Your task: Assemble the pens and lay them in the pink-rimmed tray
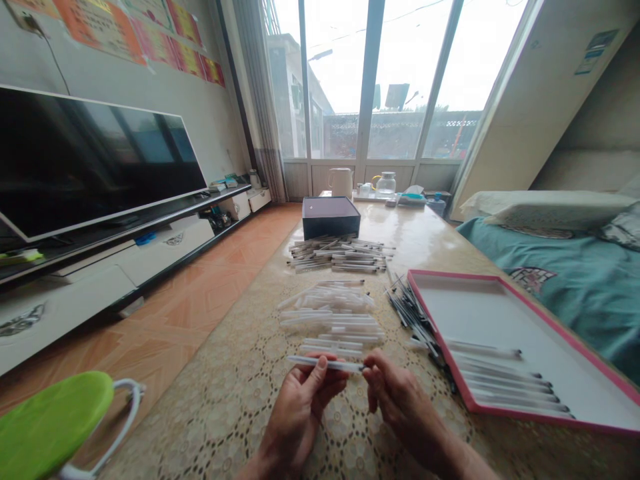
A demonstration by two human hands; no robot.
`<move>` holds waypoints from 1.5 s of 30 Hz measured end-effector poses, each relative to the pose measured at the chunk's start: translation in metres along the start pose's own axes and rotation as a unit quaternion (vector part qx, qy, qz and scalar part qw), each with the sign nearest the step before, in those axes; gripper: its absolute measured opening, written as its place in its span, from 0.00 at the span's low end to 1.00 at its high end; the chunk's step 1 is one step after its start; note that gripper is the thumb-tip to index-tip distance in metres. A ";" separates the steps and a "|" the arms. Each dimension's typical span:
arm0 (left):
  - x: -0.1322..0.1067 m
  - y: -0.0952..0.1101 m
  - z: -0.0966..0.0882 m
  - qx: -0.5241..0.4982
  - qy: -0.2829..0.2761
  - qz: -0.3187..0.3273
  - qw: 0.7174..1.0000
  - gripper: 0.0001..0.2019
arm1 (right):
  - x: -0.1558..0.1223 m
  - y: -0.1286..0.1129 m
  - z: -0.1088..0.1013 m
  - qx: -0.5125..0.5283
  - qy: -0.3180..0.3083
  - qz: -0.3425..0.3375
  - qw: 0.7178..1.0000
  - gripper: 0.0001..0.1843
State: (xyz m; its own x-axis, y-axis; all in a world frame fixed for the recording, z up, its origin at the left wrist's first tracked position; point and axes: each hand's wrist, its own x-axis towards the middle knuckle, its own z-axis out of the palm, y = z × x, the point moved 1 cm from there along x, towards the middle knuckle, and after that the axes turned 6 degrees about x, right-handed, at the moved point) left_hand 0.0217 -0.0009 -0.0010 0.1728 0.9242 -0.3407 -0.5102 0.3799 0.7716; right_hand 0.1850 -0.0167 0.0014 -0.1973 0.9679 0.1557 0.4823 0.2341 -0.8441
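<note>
My left hand (pixel 305 393) grips a slim pen (pixel 345 366) with a whitish, see-through barrel, thumb on top and fingers beneath. At the pen's dark right end, the fingers of my right hand (pixel 400 393) are closed in a pinch; they hide part of that end. Just beyond my hands lie rows of pale pen barrels (pixel 330 323). To their right is a heap of thin dark pen parts (pixel 413 313), leaning along a pink-rimmed white tray (pixel 490 279). Several pens with dark ends (pixel 505 380) lie side by side inside it.
Farther back, a pile of pens or pen parts (pixel 340 257) lies before a dark open box (pixel 331 225). A pitcher (pixel 341 181), a glass pot (pixel 386 183) and a tissue pack (pixel 412 196) stand at the table's far end. A green stool (pixel 55 413) is at lower left.
</note>
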 end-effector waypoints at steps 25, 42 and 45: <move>-0.003 -0.001 0.004 0.209 -0.053 0.093 0.972 0.17 | 0.001 -0.004 -0.002 0.012 -0.024 -0.068 0.997 0.11; 0.012 0.012 0.027 0.749 -0.147 0.337 0.551 0.14 | 0.004 0.012 -0.024 0.099 0.140 0.063 0.983 0.15; 0.015 0.007 0.024 0.758 -0.143 0.340 0.538 0.12 | 0.003 0.008 -0.027 0.045 0.149 0.027 0.988 0.16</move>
State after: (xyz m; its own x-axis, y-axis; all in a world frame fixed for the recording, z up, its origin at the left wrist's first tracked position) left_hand 0.0412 0.0169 0.0125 0.6132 0.7565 0.2272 0.6984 -0.6537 0.2915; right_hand 0.2111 -0.0090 0.0086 0.0925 0.9662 0.2408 0.4054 0.1844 -0.8953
